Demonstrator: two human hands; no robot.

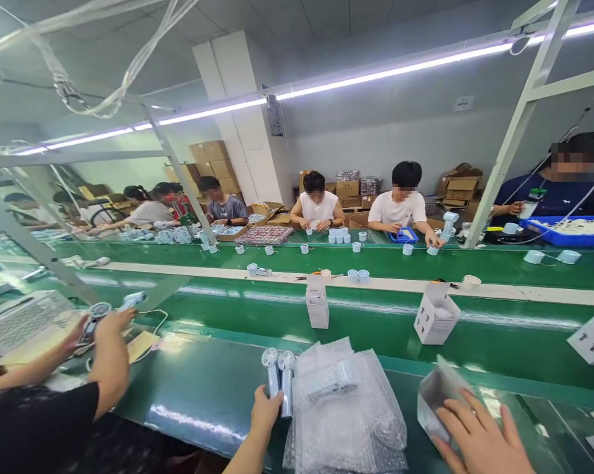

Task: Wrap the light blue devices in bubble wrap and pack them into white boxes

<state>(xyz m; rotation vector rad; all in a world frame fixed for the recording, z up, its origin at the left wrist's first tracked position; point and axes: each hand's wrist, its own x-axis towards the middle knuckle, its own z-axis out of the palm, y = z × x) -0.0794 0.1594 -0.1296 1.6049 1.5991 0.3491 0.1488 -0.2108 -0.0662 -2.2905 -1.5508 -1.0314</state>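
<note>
Two light-blue handheld fans [279, 382] lie side by side on the bench, round heads pointing away from me. My left hand [265, 411] has its thumb and fingers closed round their handles. Right beside them is a stack of clear bubble-wrap bags [346, 428]; a light-blue fan [337, 378] shows through the top one. At the right, a white carton [428, 398] stands with its top flap up. My right hand [485, 431] reaches over its near side with fingers spread, touching it. The carton's inside is mostly hidden by this hand.
A green conveyor [257, 306] runs across beyond the bench, carrying filled white cartons [436, 316]. At left, a co-worker's hands [112, 322] hold fans near a cable. Across the line, several people sit among light-blue parts and a blue tray [573, 230]. Slanted metal posts [517, 131] rise between.
</note>
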